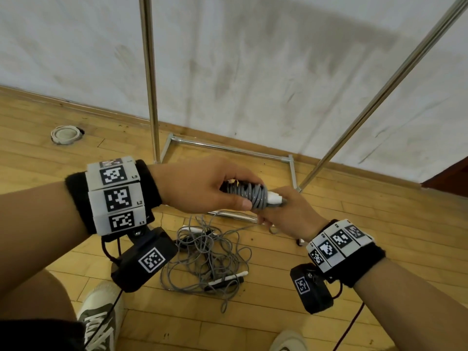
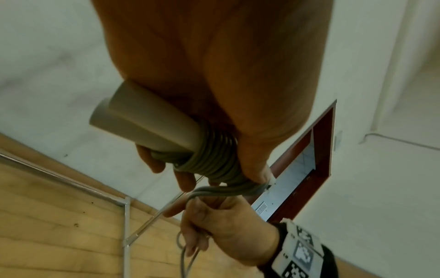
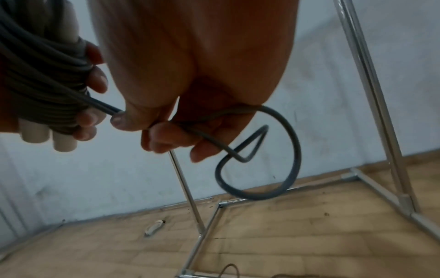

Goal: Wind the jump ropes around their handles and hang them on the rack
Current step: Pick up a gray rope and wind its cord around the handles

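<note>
My left hand [image 1: 215, 191] grips a pair of grey jump-rope handles [image 2: 142, 122] with grey rope wound tightly round them [image 1: 249, 195]; their white tips [image 1: 274, 198] stick out to the right. My right hand [image 1: 286, 214] pinches the loose end of that rope [image 3: 273, 156], which curls in a loop below the fingers [image 3: 164, 139]. A tangle of more grey jump ropes [image 1: 210, 259] with white and black handles lies on the wooden floor below my hands. The metal rack [image 1: 149, 72] stands just behind, against the wall.
The rack's base frame [image 1: 291, 163] rests on the wooden floor by the white wall. A round floor fitting [image 1: 65, 135] sits at the left. My shoes [image 1: 101, 315] are at the bottom edge. A dark red doorway [image 1: 448, 178] is at the right.
</note>
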Demonstrator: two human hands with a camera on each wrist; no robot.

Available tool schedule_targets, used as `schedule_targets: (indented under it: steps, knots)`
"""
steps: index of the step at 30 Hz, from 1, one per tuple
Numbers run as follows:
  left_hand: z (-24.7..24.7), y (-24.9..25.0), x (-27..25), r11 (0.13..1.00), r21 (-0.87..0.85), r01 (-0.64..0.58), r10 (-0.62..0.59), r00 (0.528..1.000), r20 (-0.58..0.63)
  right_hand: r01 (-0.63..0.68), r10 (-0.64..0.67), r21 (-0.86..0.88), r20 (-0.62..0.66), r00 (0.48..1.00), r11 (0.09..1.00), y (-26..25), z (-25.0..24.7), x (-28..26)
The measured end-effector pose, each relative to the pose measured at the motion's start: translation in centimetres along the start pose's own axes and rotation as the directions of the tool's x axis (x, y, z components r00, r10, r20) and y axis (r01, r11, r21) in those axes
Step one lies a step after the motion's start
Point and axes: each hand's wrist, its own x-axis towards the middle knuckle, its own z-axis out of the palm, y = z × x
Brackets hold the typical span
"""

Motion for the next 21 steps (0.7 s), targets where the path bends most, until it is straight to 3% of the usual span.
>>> schedule_targets:
  steps: [4, 8, 10, 13, 15, 17, 21]
  knots:
    - [0.6, -0.6, 0.1, 0.991, 0.131, 0.036, -0.045, 0.997, 0.067, 0.196, -0.198, -0.347, 0.028, 0.980, 0.917, 0.1, -0.6, 0.7]
    - [1.4, -1.0, 0.4, 0.973, 0.227, 0.035, -0.061, 0.992, 0.112, 0.285, -0.320, -0.428, -0.012, 0.947, 0.858, 0.1, -1.1, 1.5]
    - [1.6, -1.3, 0.6, 0.968, 0.238, 0.074, -0.097, 0.992, 0.085, 0.261, -0.320, -0.523, -0.024, 0.947, 0.811, 0.1, -1.2, 1.6]
    - [1.7, -1.7, 1.0, 0.946, 0.309, 0.095, -0.121, 0.991, 0.065, 0.117, -0.268, -0.775, -0.069, 0.961, 0.620, 0.0, -1.2, 1.5]
    - [1.9, -2.0, 1.2, 0.933, 0.342, 0.108, -0.138, 0.989, 0.062, 0.087, -0.276, -0.828, -0.084, 0.957, 0.554, -0.5, -1.2, 1.4]
    - [2.4, -2.3, 1.5, 0.923, 0.360, 0.135, -0.169, 0.983, 0.065, 0.114, -0.284, -0.788, -0.080, 0.956, 0.605, -1.2, -1.1, 1.4]
    - [2.8, -2.8, 2.4, 0.899, 0.389, 0.202, -0.243, 0.968, 0.060, 0.184, -0.258, -0.574, -0.050, 0.965, 0.798, -2.7, -0.7, 1.4]
